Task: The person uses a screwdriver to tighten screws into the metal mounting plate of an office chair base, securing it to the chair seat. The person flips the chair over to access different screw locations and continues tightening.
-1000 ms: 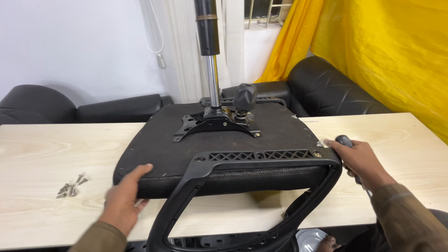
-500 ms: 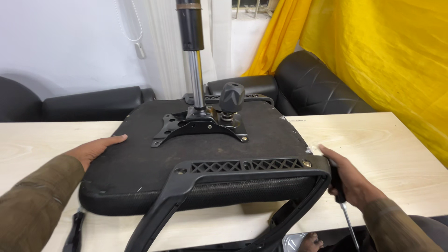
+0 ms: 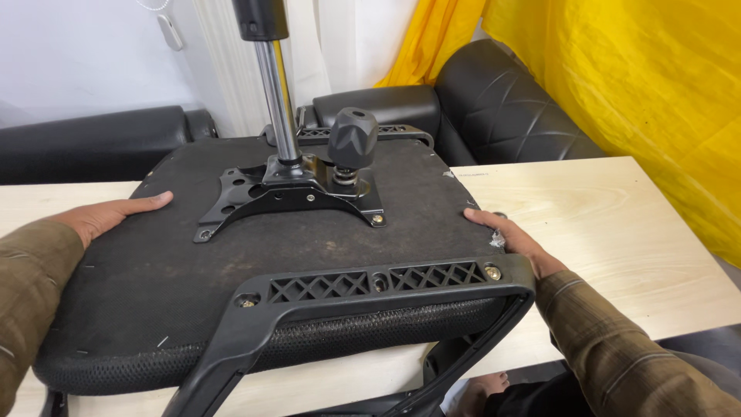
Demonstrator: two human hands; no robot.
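Item: upturned chair seat [image 3: 231, 293] lay on the tabletop [image 3: 617, 224], long axis across us; we kept our left hand [image 3: 108, 216] and right hand [image 3: 513, 243] flat on opposite edges, fingers loosely extended, clamping nothing, equally near.

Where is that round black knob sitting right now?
In the head view, the round black knob stands at top centre, on the metal plate under the upturned chair seat, just right of the shiny post.

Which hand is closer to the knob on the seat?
Right, probably. The right hand rests at the seat edge nearer the knob; the left hand sits at the far edge.
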